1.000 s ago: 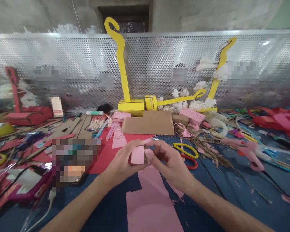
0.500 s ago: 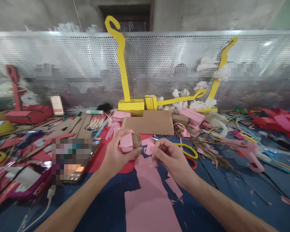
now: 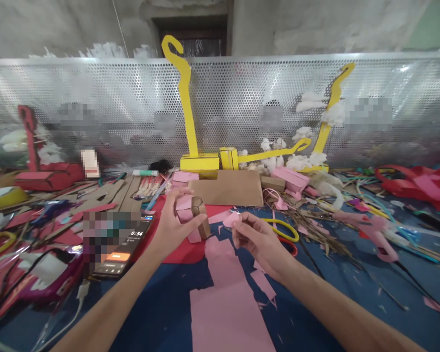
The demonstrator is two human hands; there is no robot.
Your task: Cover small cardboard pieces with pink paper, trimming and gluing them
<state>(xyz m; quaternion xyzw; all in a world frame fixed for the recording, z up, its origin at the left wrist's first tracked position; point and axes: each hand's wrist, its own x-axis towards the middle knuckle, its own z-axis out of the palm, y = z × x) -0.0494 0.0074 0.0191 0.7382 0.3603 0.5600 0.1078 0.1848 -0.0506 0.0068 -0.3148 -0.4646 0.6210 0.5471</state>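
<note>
My left hand [image 3: 174, 227] is closed around a small cardboard box [image 3: 201, 218], partly covered in pink paper with its right side bare brown. Between the fingertips of my right hand [image 3: 254, 239] is a small pink paper piece [image 3: 231, 220], just right of the box and apart from it. Below both hands lies a long pink paper sheet [image 3: 229, 303] with a cut, jagged upper end. Scissors with yellow and red handles [image 3: 284, 230] rest beside my right hand, their blades partly hidden. Red paper [image 3: 183, 254] lies under the box.
A phone [image 3: 122, 244] showing a timer and a purple case [image 3: 47, 278] lie at left. To the right is a pink glue gun [image 3: 379, 237] with a cord. Yellow hook-shaped cardboard pieces [image 3: 186, 107] stand behind a brown cardboard piece [image 3: 227, 190], before a perforated metal panel [image 3: 132, 98].
The box in my left hand has shifted slightly left and turned, showing more of its brown side. The pink piece in my right hand has moved slightly right. The view has tilted a little.
</note>
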